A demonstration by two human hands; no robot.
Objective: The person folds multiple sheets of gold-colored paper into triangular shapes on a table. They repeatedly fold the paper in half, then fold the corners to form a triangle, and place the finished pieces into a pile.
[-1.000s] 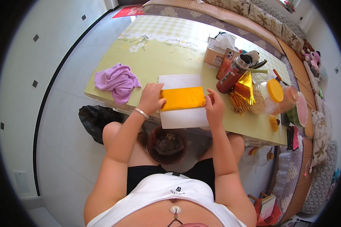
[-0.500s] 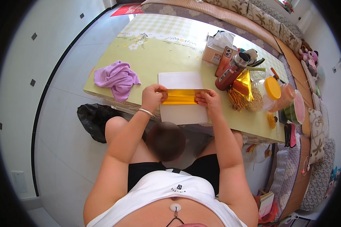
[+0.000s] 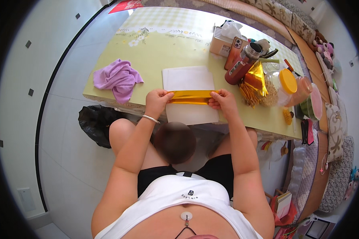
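A strip of shiny gold foil paper (image 3: 190,96) is stretched level between my two hands. My left hand (image 3: 158,100) pinches its left end, fingers closed. At the right end my right hand (image 3: 222,99) grips it between thumb and fingers. Beneath the foil lie white paper sheets (image 3: 187,78) near the front edge of the table (image 3: 155,53). The foil looks folded lengthwise, with a crease along it. More gold foil pieces (image 3: 254,81) stand in a bunch to the right of my right hand.
A purple cloth (image 3: 117,79) lies at the left. On the right stand a dark red thermos (image 3: 243,65), a phone (image 3: 235,51), a tissue box (image 3: 221,44), a yellow-lidded jar (image 3: 281,83) and a cut watermelon (image 3: 313,101). A black bag (image 3: 95,125) sits on the floor. A dark round object (image 3: 174,142) is between my knees.
The gold foil now looks narrower and its visible folds have shifted. My hands have spread slightly farther apart, still holding its ends. The whole view has shifted a little.
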